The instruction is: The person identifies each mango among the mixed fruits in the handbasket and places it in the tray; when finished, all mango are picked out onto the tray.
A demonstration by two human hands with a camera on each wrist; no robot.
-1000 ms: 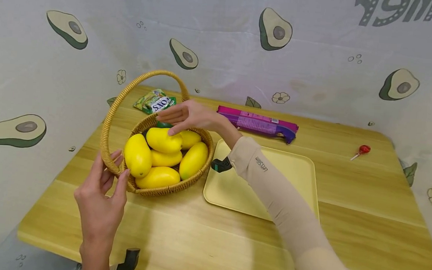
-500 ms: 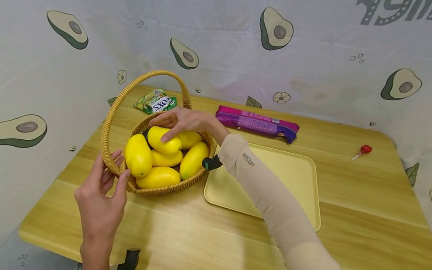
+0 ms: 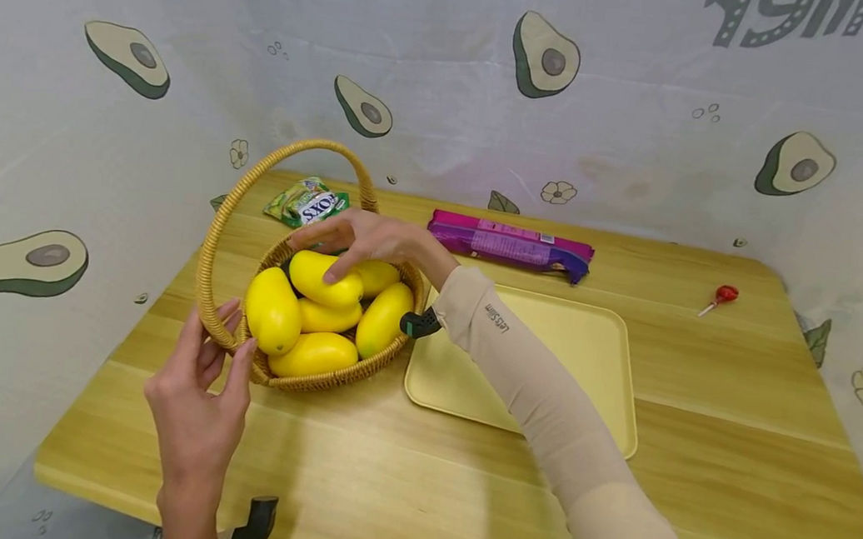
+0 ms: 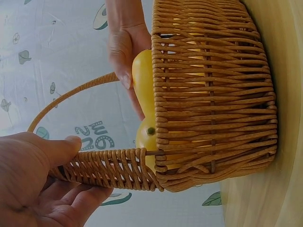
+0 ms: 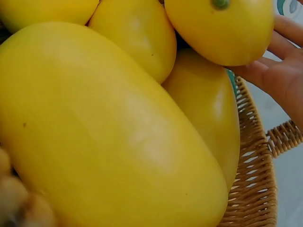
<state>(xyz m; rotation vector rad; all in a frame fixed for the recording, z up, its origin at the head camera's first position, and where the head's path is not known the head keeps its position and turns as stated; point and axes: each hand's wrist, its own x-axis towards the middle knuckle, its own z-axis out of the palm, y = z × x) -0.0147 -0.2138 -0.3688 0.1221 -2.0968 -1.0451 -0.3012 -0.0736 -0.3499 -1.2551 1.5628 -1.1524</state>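
Observation:
Several yellow mangoes fill a wicker basket [image 3: 334, 380]. My left hand [image 3: 196, 412] holds the foot of the basket's arched handle [image 3: 210, 262]; in the left wrist view the thumb lies on one side of it and the fingers on the other. From above, my right hand [image 3: 384, 239] grips the topmost mango [image 3: 318, 278], thumb on its near face and fingers over its far side. That mango [image 5: 218, 28] shows its green stem end in the right wrist view, with fingers [image 5: 279, 47] against it. Some fingertips are hidden behind the fruit.
Right of the basket lies a pale yellow tray [image 3: 590, 372], partly under my right forearm. Behind are a green candy bag [image 3: 307, 202] and a long purple packet [image 3: 512, 243]. A red lollipop [image 3: 725, 293] lies at the far right of the wooden table [image 3: 733, 474].
My right hand has moved slightly left and down onto the top mango, which has tilted a little. My left hand has kept its hold on the basket handle.

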